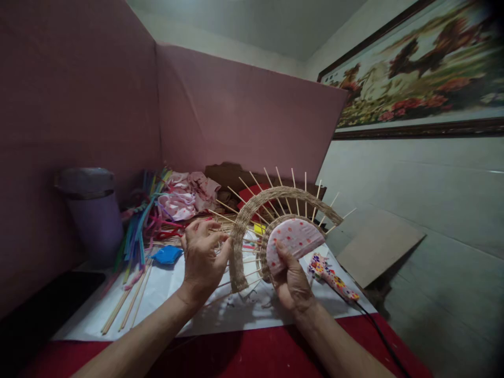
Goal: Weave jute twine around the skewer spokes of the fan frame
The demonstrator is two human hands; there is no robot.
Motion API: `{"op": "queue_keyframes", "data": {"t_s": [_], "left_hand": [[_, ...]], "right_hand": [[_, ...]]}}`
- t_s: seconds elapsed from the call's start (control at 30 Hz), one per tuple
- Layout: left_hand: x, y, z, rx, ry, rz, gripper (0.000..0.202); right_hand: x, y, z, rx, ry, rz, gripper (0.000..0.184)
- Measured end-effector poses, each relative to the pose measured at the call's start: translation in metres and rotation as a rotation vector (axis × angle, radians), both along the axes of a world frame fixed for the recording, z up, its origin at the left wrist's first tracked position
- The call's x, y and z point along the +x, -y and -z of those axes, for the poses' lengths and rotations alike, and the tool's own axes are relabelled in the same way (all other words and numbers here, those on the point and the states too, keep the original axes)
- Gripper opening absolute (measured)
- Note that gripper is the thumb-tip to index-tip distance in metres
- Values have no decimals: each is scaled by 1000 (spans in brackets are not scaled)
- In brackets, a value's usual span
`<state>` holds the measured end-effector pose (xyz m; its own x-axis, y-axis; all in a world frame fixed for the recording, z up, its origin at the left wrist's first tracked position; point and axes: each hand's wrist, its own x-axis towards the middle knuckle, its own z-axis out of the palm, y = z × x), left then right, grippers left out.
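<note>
My right hand is closed on the lower edge of a pink dotted half-disc, the core of a craft piece held upright above the table. Thin wooden sticks fan out from the disc, and a band of woven jute cord arcs across them. My left hand grips the left side of that woven band, fingers curled around the cord and the sticks.
White paper covers a red tablecloth. On it lie loose sticks, coloured pipe cleaners, a blue scrap, pink cloth and a patterned glue gun with a black cable. A purple bin stands left; pink board behind.
</note>
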<state>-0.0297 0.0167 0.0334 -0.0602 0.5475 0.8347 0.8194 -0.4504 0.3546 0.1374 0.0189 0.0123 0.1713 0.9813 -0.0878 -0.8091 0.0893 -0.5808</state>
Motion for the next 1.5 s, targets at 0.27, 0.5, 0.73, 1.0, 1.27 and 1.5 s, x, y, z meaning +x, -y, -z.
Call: {"op": "queue_keyframes", "data": {"t_s": [0.27,0.5,0.73,1.0,1.27,1.5], "left_hand": [[4,4,-1,2,-15,-43,6],[2,4,-1,-32,-24,-32,9],[-3,-1,-3,92,0,-37,8],[-3,3,-5,166,-208,-96,20],[-3,3,-4,201,-288,-121,20],[-4,2,-7,192,-329,-132,31]], "right_hand": [[-2,3,-3,-7,-24,11,32],[0,0,-1,12,-26,4,34],[2,-1,0,-18,-36,27,35],[2,-2,0,-39,-45,34,35],[3,-3,2,-41,-12,11,36],[2,-2,2,-47,-7,3,36]]}}
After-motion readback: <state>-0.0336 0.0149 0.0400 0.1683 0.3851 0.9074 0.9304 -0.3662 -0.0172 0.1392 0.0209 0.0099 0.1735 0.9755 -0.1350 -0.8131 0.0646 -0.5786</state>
